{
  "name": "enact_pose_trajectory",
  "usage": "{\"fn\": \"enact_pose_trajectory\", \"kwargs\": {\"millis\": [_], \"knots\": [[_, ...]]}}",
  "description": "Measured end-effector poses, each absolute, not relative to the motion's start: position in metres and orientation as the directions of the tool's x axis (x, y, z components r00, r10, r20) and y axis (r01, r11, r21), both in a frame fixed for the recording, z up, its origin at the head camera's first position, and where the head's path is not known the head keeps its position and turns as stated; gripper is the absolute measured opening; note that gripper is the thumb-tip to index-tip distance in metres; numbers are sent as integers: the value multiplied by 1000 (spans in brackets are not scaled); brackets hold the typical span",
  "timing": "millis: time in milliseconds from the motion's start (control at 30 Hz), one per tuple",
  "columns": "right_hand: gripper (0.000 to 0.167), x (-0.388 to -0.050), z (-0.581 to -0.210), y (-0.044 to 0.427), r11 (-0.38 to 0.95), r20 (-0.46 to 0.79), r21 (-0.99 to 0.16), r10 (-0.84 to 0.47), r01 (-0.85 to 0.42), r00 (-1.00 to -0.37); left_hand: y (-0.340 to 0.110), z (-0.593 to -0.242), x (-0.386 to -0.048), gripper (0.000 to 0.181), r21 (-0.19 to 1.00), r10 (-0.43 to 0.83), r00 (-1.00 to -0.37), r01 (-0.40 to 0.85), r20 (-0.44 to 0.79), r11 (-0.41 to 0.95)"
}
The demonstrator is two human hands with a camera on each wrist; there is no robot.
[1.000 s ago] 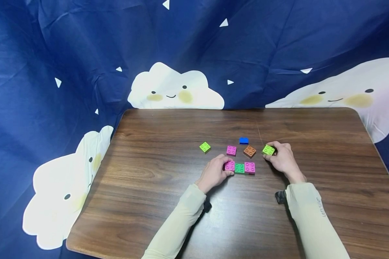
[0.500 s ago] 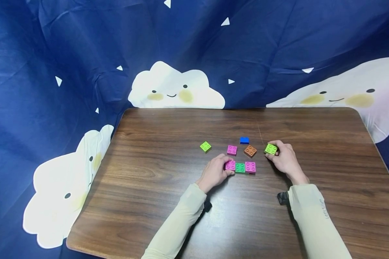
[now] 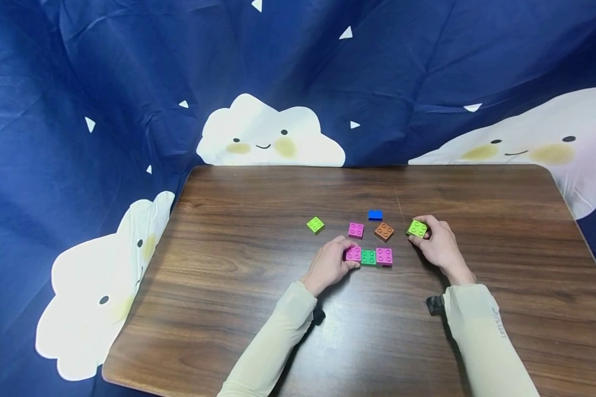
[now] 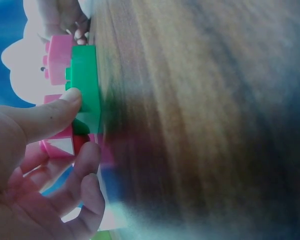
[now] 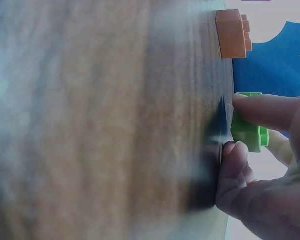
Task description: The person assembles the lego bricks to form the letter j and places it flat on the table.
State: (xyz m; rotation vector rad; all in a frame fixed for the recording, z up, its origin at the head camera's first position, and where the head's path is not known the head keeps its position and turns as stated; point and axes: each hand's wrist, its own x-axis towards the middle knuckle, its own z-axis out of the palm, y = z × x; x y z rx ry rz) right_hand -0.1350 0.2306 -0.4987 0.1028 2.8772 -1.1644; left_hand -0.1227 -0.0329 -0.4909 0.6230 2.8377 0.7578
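My left hand (image 3: 328, 264) grips the left pink brick (image 3: 354, 253) of a joined group. Beside that brick is a green brick (image 3: 368, 257), with another pink brick (image 3: 384, 256) at the right end. In the left wrist view the thumb presses near the long green brick (image 4: 86, 90), and the pink bricks sit on top of it. Off to the right, my right hand (image 3: 439, 245) pinches a lime brick (image 3: 417, 229) between thumb and fingers. The right wrist view shows that lime brick (image 5: 247, 130) tilted, its studs facing away from the tabletop.
Behind the joined group lie a pink brick (image 3: 356, 230), an orange-brown brick (image 3: 384, 231) and a blue brick (image 3: 375, 215). Another lime brick (image 3: 315, 225) lies to their left on the wooden table (image 3: 218, 298). A blue cloth (image 3: 377, 71) with clouds hangs behind the table.
My right hand has shifted slightly to the right with the lime brick. My left hand keeps its grip on the pink brick, almost still.
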Motion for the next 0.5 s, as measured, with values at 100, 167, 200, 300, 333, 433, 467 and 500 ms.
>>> {"fn": "enact_pose_trajectory", "kwargs": {"millis": [100,167,200,300,333,433,467,500], "knots": [[45,-135,-498,231,714,-57,-696,55,79,-997,-33,-491,-123,40,503,424,-905,353,-30,789],[46,-135,-498,230,708,-67,-700,62,91,-996,-33,-491,-123,40,506,425,-905,353,-29,787],[47,-135,-498,230,701,-77,-706,65,100,-995,-33,-491,-123,40,508,425,-905,353,-29,786],[49,-134,-498,231,683,-108,-719,77,131,-991,-33,-491,-123,40,510,426,-904,355,-27,784],[49,-134,-497,231,674,-114,-726,79,138,-990,-33,-491,-123,40,507,426,-904,355,-27,786],[49,-134,-496,233,652,-126,-743,87,152,-988,-33,-491,-122,40,503,428,-904,358,-26,787],[49,-133,-495,233,645,-132,-748,89,158,-987,-33,-491,-122,40,503,428,-903,358,-27,787],[49,-133,-495,233,635,-139,-755,91,165,-986,-33,-491,-122,39,502,429,-903,359,-27,787]]}}
